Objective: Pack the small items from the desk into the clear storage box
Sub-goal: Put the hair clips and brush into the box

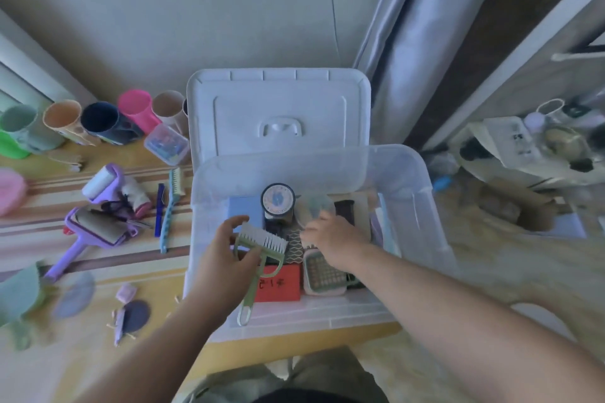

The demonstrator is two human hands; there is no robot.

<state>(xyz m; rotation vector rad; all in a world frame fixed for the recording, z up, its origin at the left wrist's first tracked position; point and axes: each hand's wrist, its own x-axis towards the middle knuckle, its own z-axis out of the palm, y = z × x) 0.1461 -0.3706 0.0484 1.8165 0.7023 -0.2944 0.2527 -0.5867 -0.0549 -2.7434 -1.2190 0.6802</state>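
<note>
Holding the green brush (260, 244) over the clear box (409, 173), your left hand (222, 258) grips its handle, which points back toward you; your right hand (330, 239) reaches inside, its grip unclear.

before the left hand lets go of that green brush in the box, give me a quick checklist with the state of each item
1. Grip on the green brush: ok, the left hand holds it by the handle near the head.
2. Brush over the clear storage box: ok, head and handle sit inside the rim.
3. Free spot under the brush: cannot tell, the red box and patterned item lie close below.
4. Right hand out of the way: not ok, it is inside the box beside the brush, blurred.
5. Lid clear of the opening: ok, it stands behind the box.
6. Items left on the desk: not ok, the purple lint rollers remain.
</note>
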